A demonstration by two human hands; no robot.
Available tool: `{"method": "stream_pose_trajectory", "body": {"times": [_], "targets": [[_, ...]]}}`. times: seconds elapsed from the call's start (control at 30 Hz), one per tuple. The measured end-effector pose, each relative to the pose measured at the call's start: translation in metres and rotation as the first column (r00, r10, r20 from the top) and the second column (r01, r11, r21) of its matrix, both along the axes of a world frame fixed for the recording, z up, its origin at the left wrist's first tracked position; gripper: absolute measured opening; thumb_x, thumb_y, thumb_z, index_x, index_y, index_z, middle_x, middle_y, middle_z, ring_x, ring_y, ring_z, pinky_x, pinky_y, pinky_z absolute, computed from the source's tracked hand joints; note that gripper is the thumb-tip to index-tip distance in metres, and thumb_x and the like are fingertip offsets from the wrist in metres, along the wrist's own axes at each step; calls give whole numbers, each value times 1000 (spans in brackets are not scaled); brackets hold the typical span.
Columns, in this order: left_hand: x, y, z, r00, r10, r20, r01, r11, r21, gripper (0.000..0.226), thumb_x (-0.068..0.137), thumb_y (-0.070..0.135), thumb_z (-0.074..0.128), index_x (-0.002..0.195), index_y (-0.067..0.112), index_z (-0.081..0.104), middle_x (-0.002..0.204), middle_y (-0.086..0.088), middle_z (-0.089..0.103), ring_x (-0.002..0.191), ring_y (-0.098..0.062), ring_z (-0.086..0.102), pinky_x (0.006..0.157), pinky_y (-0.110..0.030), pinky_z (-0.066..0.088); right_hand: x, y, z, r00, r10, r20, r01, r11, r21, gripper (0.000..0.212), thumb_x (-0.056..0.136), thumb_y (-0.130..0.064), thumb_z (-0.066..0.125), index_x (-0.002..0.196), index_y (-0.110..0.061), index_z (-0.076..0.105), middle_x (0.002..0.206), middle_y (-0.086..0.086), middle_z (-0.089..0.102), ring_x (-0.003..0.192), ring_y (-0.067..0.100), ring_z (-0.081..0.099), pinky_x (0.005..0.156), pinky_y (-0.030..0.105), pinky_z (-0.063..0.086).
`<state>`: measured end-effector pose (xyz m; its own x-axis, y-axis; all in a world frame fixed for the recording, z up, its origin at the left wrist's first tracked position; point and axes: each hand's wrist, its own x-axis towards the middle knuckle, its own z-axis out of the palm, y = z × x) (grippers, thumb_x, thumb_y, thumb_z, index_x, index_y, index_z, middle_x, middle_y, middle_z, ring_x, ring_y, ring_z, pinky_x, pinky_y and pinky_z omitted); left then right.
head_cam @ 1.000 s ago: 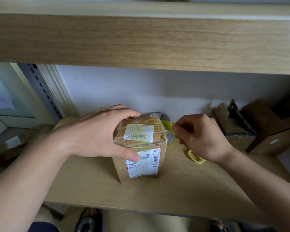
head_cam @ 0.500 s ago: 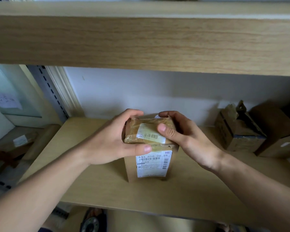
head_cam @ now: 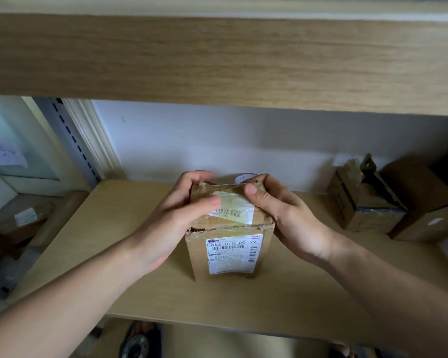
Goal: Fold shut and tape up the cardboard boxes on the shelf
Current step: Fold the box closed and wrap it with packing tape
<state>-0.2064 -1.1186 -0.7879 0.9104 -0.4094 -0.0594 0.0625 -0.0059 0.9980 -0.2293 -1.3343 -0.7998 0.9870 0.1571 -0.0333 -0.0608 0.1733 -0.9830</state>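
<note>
Head view, first speaker: "The box (head_cam: 229, 236) stands upright on the shelf (head_cam: 130, 275), about midway along it and nearer the front edge than the wall. Both hands are on its top. The left hand (head_cam: 176, 218) curls round the top's left edge with its thumb pressed on the flap; the right hand (head_cam: 285, 215) curls round the right edge, thumb on the flap too."

Second speaker: "So each hand grips the box. How would one judge it to handle?"

First: "Small, thin cardboard, probably light. The top front-left corner is torn and the flaps are crumpled under old glossy tape, so the top looks soft and likely to give under a hard squeeze. The tape may be slick under the thumbs."

Second: "Where is the best hold?"

First: "Low on the side walls, where the card looks straight and stiff, with a thumb keeping the flaps flat. The labels on top and front look smooth, so pressing on bare card seems surer."

Second: "Anything else there?"

First: "Two more boxes (head_cam: 365, 202) sit toward the shelf's right end, well apart from this one, the nearer with its flaps up. Something round (head_cam: 243, 178) peeks out behind the box, too hidden to name."
</note>
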Motion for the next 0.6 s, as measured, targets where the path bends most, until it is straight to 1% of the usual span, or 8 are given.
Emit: {"method": "stream_pose_trajectory", "body": {"times": [0.1, 0.17, 0.27, 0.4, 0.43, 0.5, 0.53, 0.6], "targets": [[4, 7, -2, 999, -43, -16, 43, 999, -12, 54, 75, 32, 78, 126, 26, 62, 109, -4, 67, 105, -21, 65, 96, -41, 45, -1, -13, 0, 995, 96, 7, -96, 995, -18, 57, 93, -33, 67, 134, 4, 52, 129, 23, 66, 121, 32, 63, 108, 42, 45], [9, 10, -4, 996, -82, -37, 81, 997, -13, 57, 74, 33, 79, 127, 22, 63, 120, -10, 69, 109, -25, 67, 96, -42, 46, -1, -18, 0, 994, 111, 23, -111, 994, -5, 66, 92, -39, 72, 135, 7, 51, 135, 34, 57, 122, 37, 59, 110, 49, 41], [10, 12, -7, 995, -88, -46, 85, 995, -54, 45, 84, 23, 70, 127, 15, 62, 129, -19, 67, 111, -28, 68, 95, -44, 48, 1, -15, -2, 996, 63, 56, -64, 998, 7, 79, 86, -48, 77, 131, 12, 53, 135, 45, 44, 123, 49, 55, 109, 52, 37], [10, 6, -7, 1000, 7, -27, -9, 997, -76, 40, 87, 32, 67, 120, 10, 66, 127, -27, 64, 108, -29, 67, 98, -46, 46, 1, -13, -6, 997, -16, 71, 14, 999, 34, 69, 86, -45, 77, 128, 7, 62, 138, 41, 48, 126, 51, 55, 110, 59, 39], [10, 4, -7, 1000, 20, -13, -21, 997, -76, 39, 86, 34, 68, 117, 9, 68, 127, -28, 64, 108, -29, 66, 99, -47, 45, 2, -13, -7, 997, -37, 73, 35, 999, 34, 69, 85, -46, 78, 126, 8, 63, 135, 44, 48, 120, 51, 58, 105, 58, 41], [12, 4, -7, 999, 33, 0, -33, 997, -68, 36, 87, 36, 68, 112, 10, 71, 123, -27, 67, 108, -30, 67, 100, -47, 46, 2, -10, -6, 993, -81, 90, 79, 996, 28, 68, 87, -45, 77, 120, 13, 62, 125, 50, 47, 106, 42, 58, 96, 52, 41], [14, 6, -7, 1000, 28, -5, -28, 997, -73, 35, 88, 35, 66, 112, 11, 73, 121, -25, 69, 108, -30, 69, 100, -46, 47, 1, -8, -6, 990, -95, 105, 93, 995, 22, 62, 91, -42, 73, 117, 13, 63, 122, 50, 49, 104, 39, 57, 94, 51, 42], [19, 13, -8, 1000, -11, -27, 8, 996, -88, 35, 89, 35, 62, 112, 14, 76, 122, -20, 72, 111, -30, 70, 101, -46, 48, 0, -7, -4, 987, -104, 119, 105, 994, -3, 50, 100, -36, 64, 115, 12, 67, 119, 45, 58, 105, 43, 62, 99, 54, 47]]}}
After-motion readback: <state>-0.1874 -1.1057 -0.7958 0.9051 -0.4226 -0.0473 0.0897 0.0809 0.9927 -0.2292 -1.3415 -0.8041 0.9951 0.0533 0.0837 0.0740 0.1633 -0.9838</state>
